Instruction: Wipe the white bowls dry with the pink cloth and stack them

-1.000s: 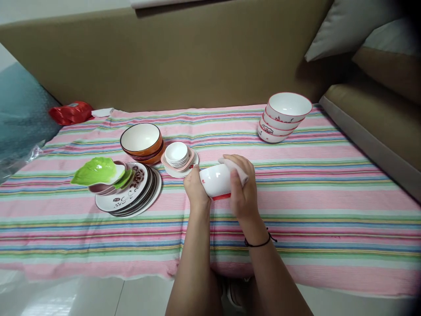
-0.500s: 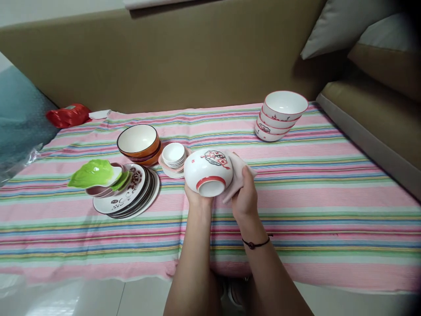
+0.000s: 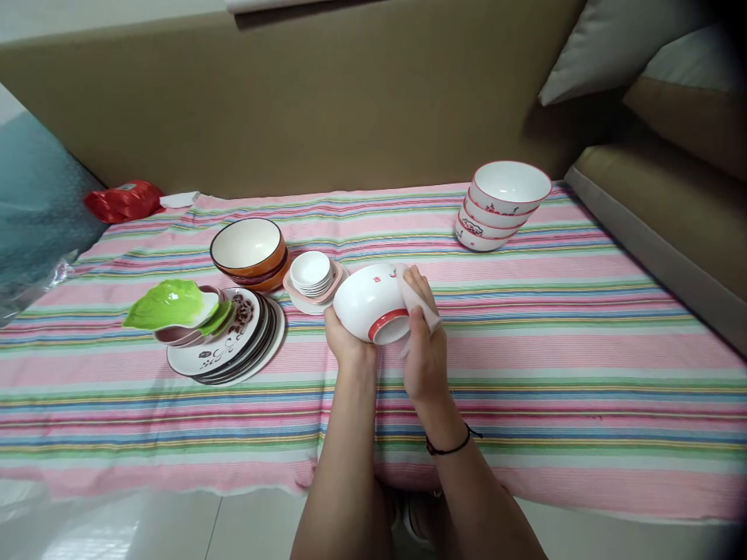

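My left hand (image 3: 345, 342) grips a white bowl with a red foot ring (image 3: 366, 302), held upside down and tilted above the striped cloth. My right hand (image 3: 425, 350) presses a pale pink cloth (image 3: 417, 302) against the bowl's right side, fingers closed on it. Both hands hover over the middle of the striped tablecloth (image 3: 554, 358). A black cord circles my right wrist.
Left of my hands stand stacked small white saucers (image 3: 312, 274), an orange bowl stack (image 3: 250, 250), patterned plates (image 3: 233, 346) and green leaf dishes (image 3: 169, 305). A stack of red-rimmed white bowls (image 3: 505, 204) stands far right. A red packet (image 3: 122, 200) lies far left. Sofa cushions rise behind.
The bowl has turned in my left hand, its painted side rolling away from view. My right hand with the cloth moved up over the bowl's right side.
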### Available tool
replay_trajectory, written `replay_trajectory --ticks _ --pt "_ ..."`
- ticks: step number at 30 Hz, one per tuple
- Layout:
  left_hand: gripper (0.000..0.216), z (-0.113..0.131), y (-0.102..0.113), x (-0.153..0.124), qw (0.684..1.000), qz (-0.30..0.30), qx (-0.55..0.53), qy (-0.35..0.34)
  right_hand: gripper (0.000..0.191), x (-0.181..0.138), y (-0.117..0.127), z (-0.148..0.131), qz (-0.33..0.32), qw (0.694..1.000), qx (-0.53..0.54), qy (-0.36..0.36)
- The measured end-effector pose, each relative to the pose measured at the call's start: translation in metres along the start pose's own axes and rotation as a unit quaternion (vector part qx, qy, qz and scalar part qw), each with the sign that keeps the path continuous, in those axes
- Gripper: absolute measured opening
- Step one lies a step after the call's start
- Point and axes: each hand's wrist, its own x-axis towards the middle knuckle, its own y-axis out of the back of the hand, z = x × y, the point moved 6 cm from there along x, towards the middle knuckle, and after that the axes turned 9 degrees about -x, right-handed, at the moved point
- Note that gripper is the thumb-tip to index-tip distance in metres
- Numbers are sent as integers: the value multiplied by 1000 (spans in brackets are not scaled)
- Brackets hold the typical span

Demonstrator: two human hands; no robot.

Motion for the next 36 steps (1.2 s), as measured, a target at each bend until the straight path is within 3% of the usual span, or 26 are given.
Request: replay_trajectory --ticks 5,9,11,13,17,19,23,27,34,36 --pt "32 -4 3 -4 998 21 -13 59 42 -5 -9 -26 -107 971 -148 157" --pt "24 3 1 -1 1000 8 5 22 42 -3 -8 -24 -92 975 -131 154" --pt "18 11 0 1 998 -4 48 -34 43 2 -2 -14 -40 992 -75 98" --pt "17 17 -1 -1 988 -18 122 -88 47 8 5 5 9 1000 11 -5" --pt "36 16 -10 -12 940 -103 293 -143 54 8 14 44 76 955 173 -230" --pt "42 12 -15 -17 916 -147 344 -147 53 6 20 49 99 946 172 -255" --pt "42 9 -17 -19 913 -153 354 -131 42 9 31 22 97 990 20 -99" --pt "43 12 -16 -16 904 -158 374 -137 32 6 28 -3 67 990 -118 34" --pt "46 8 -19 -20 844 -204 447 -212 28 3 13 -11 16 955 -268 125" --pt "45 7 -19 -21 847 -199 444 -213 29 5 11 -12 9 955 -272 123"
